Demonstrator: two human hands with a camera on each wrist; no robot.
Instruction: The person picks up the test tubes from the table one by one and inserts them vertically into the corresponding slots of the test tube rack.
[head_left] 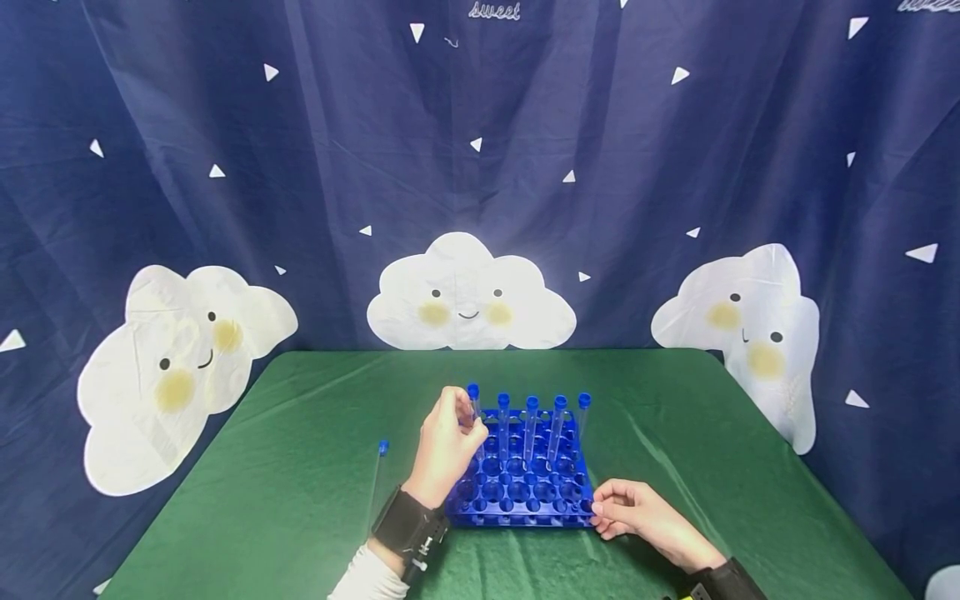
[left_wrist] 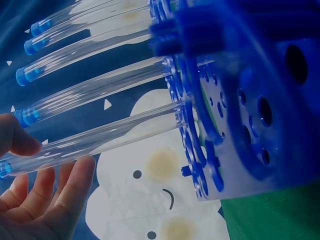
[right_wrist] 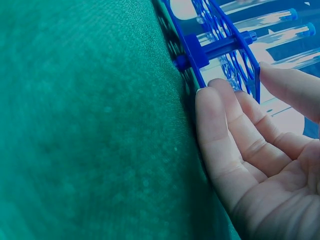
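Observation:
A blue two-tier test tube rack (head_left: pixel 517 521) stands on the green cloth. My left hand (head_left: pixel 444 442) is at its left side, thumb and fingers about the upper part of a clear test tube (left_wrist: pixel 120 131) with a blue cap. That tube's lower end is in the rack's top plate. Several more capped test tubes (head_left: pixel 530 429) stand in a row to its right, upright in the far part of the rack. At the near right corner, my right hand (head_left: pixel 637 512) holds the rack, thumb at the upper plate and fingertips by the lower edge.
Left of my left forearm, another blue-capped test tube (head_left: pixel 377 479) lies on the green tablecloth (head_left: pixel 247 500). A dark blue curtain (head_left: pixel 525 100) with smiling white clouds hangs behind the table. Black straps (head_left: pixel 408 525) circle the wrists.

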